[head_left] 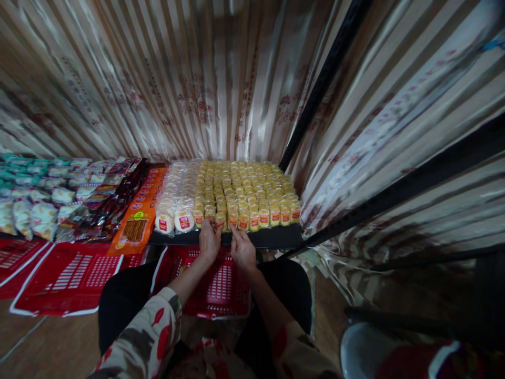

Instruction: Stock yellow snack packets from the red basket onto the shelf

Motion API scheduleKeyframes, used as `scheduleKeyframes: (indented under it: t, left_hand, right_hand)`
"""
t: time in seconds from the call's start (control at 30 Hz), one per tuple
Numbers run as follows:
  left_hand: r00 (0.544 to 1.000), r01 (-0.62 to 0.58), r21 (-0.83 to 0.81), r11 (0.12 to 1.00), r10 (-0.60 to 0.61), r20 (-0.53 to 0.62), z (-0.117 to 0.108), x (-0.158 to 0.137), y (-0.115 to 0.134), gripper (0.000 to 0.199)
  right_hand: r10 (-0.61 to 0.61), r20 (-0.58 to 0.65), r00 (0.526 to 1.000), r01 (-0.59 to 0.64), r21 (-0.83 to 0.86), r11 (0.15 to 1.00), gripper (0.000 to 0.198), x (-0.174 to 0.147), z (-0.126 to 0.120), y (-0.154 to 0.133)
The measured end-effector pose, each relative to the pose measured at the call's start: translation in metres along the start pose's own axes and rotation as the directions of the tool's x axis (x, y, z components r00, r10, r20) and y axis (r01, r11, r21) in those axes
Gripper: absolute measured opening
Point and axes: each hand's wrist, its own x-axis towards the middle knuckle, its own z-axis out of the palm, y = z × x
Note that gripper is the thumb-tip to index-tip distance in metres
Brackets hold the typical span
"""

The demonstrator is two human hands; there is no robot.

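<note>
Both arms are reaching forward and slightly inward — the forearms are bare past patterned sleeves that are bunching near the elbows. The left hand [209, 239] is lying palm down, its fingers curling at the front edge of the shelf. The right hand [242, 250] is sitting just beside it, also palm down, fingertips pointing forward — the two hands are nearly touching. Whether either is gripping anything cannot be told.
</note>
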Motion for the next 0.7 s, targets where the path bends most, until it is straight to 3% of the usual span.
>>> scheduleKeyframes:
  t: [0.2,0.7]
  left_hand:
    - [0.997,-0.061,0.101,0.993,0.055,0.059,-0.0007,0.0028,0.0008,0.012]
    - [0.995,-0.062,0.175,0.983,0.046,0.093,0.0009,0.0081,0.0063,0.010]
  right_hand:
    - [-0.009,-0.032,0.999,0.010,0.021,1.000,0.049,-0.0015,0.0015,0.0009]
    - [0.024,0.003,1.000,-0.024,0.042,0.999,0.050,-0.0016,0.0029,0.0006]
